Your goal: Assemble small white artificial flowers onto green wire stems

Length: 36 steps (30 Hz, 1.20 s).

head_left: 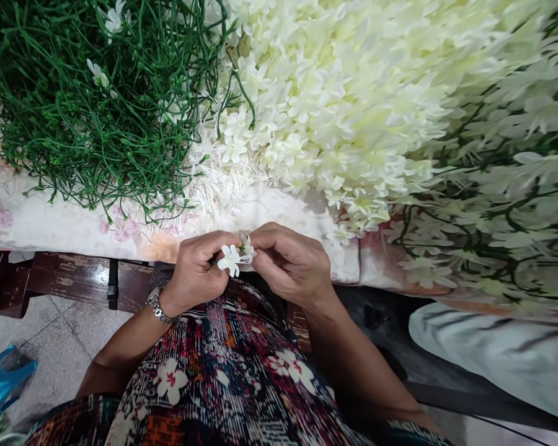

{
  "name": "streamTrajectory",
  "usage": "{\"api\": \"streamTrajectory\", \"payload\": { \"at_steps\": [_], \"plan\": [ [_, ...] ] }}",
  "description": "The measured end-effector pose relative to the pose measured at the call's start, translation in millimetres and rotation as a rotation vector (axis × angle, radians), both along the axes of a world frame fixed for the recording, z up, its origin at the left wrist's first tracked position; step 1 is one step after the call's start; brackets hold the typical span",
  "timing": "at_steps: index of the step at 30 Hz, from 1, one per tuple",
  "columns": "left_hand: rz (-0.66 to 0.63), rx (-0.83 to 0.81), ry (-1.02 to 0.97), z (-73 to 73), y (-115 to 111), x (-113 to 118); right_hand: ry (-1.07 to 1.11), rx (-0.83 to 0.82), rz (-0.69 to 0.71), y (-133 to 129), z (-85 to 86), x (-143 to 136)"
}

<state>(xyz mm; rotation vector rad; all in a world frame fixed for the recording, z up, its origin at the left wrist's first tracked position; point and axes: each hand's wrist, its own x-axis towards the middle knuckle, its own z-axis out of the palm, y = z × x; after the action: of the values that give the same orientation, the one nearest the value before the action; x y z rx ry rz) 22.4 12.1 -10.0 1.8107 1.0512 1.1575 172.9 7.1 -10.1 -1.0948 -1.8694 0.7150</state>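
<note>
In front of my body, at the table's near edge, both hands meet around small white artificial flowers. My left hand, with a metal watch at the wrist, is closed on the flower stem, which is mostly hidden in the fist. My right hand pinches at a second white blossom beside the first. Beyond them lie a heap of green plastic stems on the left and a large pile of cream-white flower heads in the middle.
A floral cloth covers the table. Thin white sticks lie between the heaps. Flowered stems spread along the right side. Below the edge are a wooden bench, a blue plastic stool and a pale cloth-covered shape.
</note>
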Motion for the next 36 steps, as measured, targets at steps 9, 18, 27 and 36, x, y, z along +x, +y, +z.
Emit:
{"api": "streamTrajectory", "payload": {
  "at_steps": [9, 18, 27, 36],
  "plan": [
    [-0.008, 0.011, 0.058, -3.9, -1.8, 0.5, -0.009, -0.005, 0.031, 0.2, -2.3, 1.3],
    [0.018, 0.03, 0.113, -1.7, -1.0, 4.2, -0.042, 0.015, 0.017, 0.6, -4.8, 2.3],
    [-0.014, -0.333, -0.139, 5.2, 1.8, -2.9, -0.003, 0.02, -0.007, -0.7, 3.9, 0.7],
    [-0.055, -0.801, -0.606, 10.2, -4.7, -9.0, -0.164, 0.338, -0.047, -6.7, 29.9, 2.6]
  ]
}}
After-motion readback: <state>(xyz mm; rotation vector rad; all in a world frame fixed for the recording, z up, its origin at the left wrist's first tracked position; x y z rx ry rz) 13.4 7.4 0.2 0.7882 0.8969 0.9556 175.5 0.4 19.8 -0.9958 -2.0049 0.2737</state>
